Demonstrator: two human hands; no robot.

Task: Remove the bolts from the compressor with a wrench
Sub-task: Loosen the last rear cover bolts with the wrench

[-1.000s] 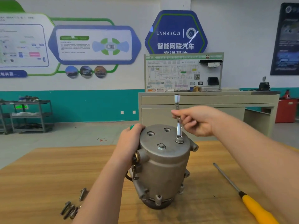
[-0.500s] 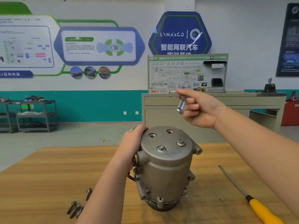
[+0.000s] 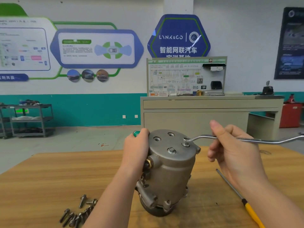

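Compressor [image 3: 167, 171] stands on end near the middle of the wooden bench [image 3: 41, 178], its flat end cap facing up and tilted slightly toward you. Your left hand [image 3: 136, 148] wraps its fingers over the cap's far-left edge and braces the body; your right hand [image 3: 233, 153] holds the wrench [image 3: 243, 139] with fingers curled loosely round the shank, thumb raised clear. The ring end sits on the right-hand bolt [image 3: 186, 143]; a second bolt [image 3: 171, 150] remains just in front of it, and two holes behind stand open. Risk one: the ring appears to sit at an angle, so a pull may let it ride off the head and round the corners. Risk two: the housing is a smooth cylinder resting on a narrow base, so sideways force at the handle could twist or tip it out of your left-hand hold. Risk three: your grip looks loose, so a sudden release could throw your knuckles forward. Housing is dull grey cast metal with lugs and a brass fitting; the wrench is bright, slim, offset steel. Removed bolts [image 3: 77, 211] lie loose front-left and could roll; a yellow-handled screwdriver [image 3: 238, 196] lies to the right.
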